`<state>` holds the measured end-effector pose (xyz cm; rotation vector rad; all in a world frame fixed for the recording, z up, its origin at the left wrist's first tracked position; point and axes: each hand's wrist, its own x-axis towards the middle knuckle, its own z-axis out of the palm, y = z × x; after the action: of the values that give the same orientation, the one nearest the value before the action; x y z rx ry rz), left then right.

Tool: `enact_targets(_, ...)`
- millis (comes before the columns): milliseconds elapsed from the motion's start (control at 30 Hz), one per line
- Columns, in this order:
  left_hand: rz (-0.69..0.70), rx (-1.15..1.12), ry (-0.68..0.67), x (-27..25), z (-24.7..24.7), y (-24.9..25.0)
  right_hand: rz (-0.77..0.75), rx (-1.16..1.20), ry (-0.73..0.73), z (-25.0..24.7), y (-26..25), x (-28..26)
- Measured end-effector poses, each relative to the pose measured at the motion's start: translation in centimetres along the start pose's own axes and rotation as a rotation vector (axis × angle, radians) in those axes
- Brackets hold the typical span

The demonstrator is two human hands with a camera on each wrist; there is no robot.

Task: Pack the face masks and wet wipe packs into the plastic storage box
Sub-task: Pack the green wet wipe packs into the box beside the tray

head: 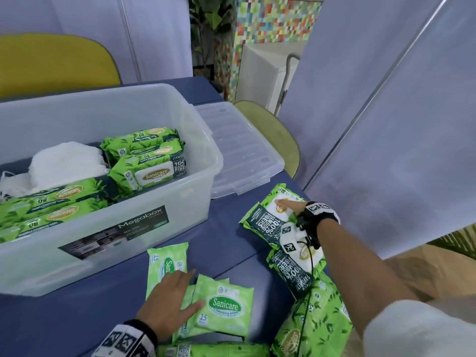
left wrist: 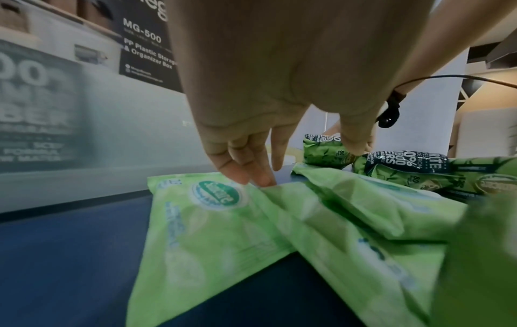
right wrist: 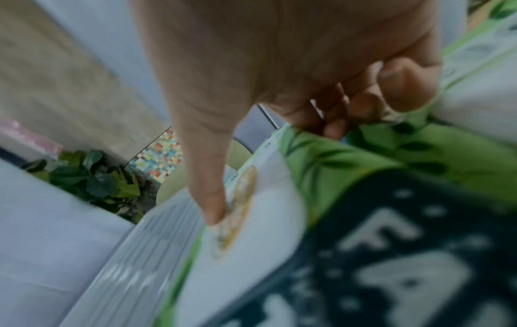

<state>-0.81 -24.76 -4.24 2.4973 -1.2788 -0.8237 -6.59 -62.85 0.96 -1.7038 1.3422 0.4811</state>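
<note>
L hand [head: 168, 304] lies flat, fingers spread, on small wipe packs [head: 224, 306], lower centre, prob. gathering them. R hand [head: 296, 208], centre right, fingers curled round a big wipe pack [head: 268, 217] to lift it boxward.

The right wrist view was blurred, so the print on the large wipe pack [right wrist: 377, 254] could not be read. In the head view the left hand [head: 167, 302] covered part of a small wipe pack [head: 164, 264], the storage box [head: 134, 243] ran off the left edge, and another pack [head: 219, 351] was cut off below.
</note>
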Motion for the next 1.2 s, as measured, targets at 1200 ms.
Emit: enact_targets(1200, -0.057, -1.005, 0.366, -0.4, -3.6, 4.4, -0.664, 0.454, -0.111, 15.8, 4.1, -15.9)
